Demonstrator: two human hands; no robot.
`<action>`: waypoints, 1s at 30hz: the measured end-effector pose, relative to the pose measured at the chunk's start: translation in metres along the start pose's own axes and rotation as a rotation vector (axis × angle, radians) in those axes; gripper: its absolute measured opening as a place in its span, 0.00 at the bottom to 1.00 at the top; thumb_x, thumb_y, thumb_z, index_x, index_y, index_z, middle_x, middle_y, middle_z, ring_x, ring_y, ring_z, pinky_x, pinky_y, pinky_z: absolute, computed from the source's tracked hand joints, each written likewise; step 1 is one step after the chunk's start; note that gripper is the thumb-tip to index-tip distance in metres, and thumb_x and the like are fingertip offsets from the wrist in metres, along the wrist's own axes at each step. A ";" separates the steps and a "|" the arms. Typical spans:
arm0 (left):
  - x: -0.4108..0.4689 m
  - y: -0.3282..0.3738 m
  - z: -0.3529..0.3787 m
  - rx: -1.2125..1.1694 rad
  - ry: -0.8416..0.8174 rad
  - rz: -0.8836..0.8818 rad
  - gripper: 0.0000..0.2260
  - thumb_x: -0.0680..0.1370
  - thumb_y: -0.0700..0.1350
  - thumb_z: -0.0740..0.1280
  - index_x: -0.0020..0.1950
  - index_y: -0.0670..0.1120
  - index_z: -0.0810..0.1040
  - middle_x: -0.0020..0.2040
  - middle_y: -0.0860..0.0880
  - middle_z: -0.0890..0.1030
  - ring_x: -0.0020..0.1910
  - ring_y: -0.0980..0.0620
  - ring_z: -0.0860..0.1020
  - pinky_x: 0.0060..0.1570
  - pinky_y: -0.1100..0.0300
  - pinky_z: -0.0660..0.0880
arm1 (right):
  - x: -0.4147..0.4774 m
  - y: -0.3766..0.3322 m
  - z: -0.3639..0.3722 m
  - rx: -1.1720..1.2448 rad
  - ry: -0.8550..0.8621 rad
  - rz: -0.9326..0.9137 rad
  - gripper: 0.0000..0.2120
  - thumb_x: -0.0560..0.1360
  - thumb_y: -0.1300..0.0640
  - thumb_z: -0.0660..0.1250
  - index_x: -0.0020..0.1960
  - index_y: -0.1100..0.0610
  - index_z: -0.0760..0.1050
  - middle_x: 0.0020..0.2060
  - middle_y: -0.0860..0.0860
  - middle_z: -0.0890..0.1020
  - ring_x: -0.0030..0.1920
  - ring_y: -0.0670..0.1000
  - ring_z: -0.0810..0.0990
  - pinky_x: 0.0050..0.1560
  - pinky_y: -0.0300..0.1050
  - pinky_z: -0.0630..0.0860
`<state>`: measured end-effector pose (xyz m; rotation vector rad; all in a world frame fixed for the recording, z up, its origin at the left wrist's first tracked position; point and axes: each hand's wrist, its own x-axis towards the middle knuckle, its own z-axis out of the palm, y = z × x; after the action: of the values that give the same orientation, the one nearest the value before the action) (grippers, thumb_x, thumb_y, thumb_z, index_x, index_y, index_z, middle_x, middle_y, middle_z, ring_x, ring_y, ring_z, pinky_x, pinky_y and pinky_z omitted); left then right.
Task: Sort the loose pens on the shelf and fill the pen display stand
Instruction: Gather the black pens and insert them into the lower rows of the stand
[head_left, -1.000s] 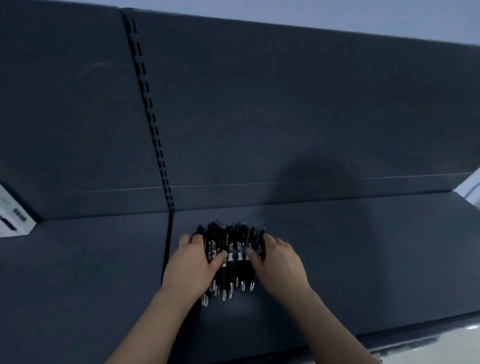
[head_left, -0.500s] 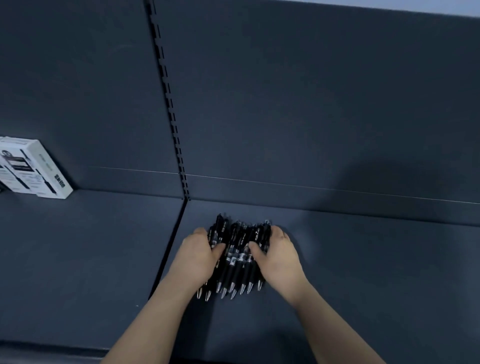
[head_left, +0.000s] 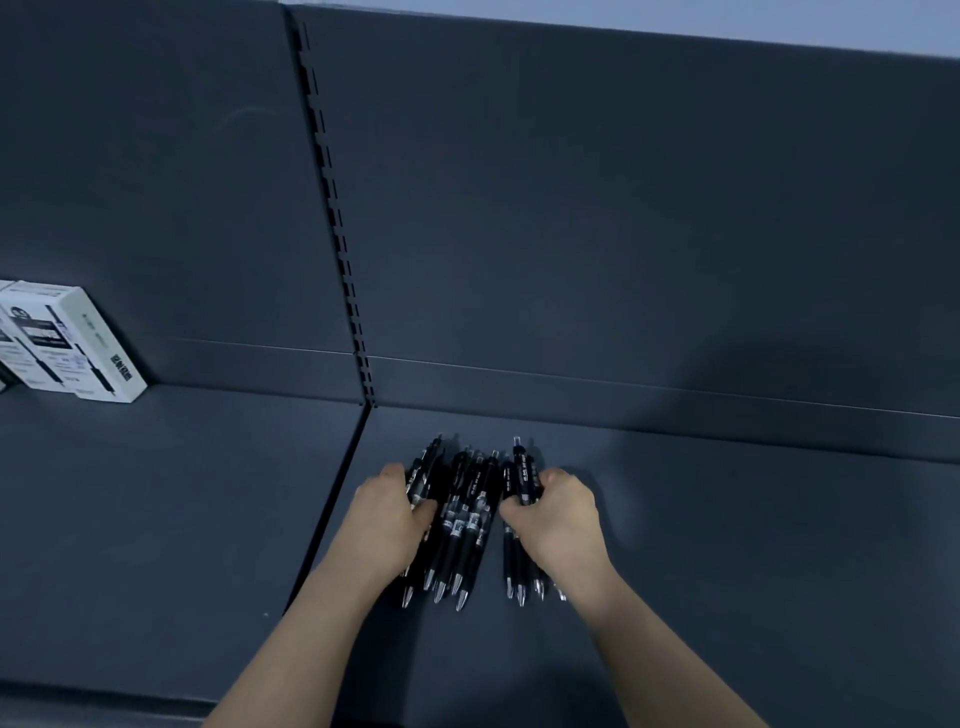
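Your left hand (head_left: 389, 519) grips most pens (head_left: 465, 525); right hand (head_left: 563, 514) holds a few just beside it, separated presumably for sorting.

Black pens (head_left: 467, 512) with silver tips, dark grey shelf (head_left: 727, 519), white box (head_left: 72, 345) with black print

Matt dark grey metal shelf (head_left: 727, 545), matt slotted metal upright (head_left: 332, 208), glossy black plastic pens (head_left: 462, 519) with shiny silver metal tips, smooth white printed cardboard box (head_left: 78, 345) far left
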<state>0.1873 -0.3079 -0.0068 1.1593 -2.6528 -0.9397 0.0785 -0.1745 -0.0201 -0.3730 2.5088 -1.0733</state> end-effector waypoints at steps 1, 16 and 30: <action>0.000 -0.001 0.000 0.013 -0.001 0.003 0.09 0.79 0.45 0.65 0.44 0.41 0.68 0.35 0.49 0.72 0.29 0.55 0.68 0.23 0.66 0.63 | -0.001 0.000 0.000 -0.017 -0.007 -0.018 0.08 0.73 0.57 0.66 0.41 0.57 0.66 0.30 0.51 0.71 0.26 0.49 0.66 0.22 0.37 0.64; -0.019 -0.005 -0.022 -0.439 -0.109 0.002 0.14 0.82 0.53 0.56 0.42 0.45 0.67 0.32 0.48 0.72 0.24 0.53 0.72 0.32 0.53 0.77 | -0.007 -0.003 -0.026 0.219 -0.033 -0.194 0.17 0.80 0.47 0.58 0.38 0.56 0.62 0.30 0.48 0.64 0.28 0.46 0.63 0.31 0.38 0.63; -0.057 -0.075 -0.116 -0.559 0.129 0.061 0.14 0.81 0.48 0.61 0.40 0.41 0.72 0.23 0.51 0.74 0.21 0.54 0.71 0.23 0.63 0.68 | -0.064 -0.102 0.038 0.396 -0.176 -0.280 0.12 0.82 0.54 0.58 0.48 0.61 0.75 0.29 0.52 0.68 0.32 0.52 0.67 0.28 0.38 0.68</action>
<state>0.3119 -0.3654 0.0515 0.9550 -2.1000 -1.4134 0.1613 -0.2421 0.0465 -0.6796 2.0676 -1.5355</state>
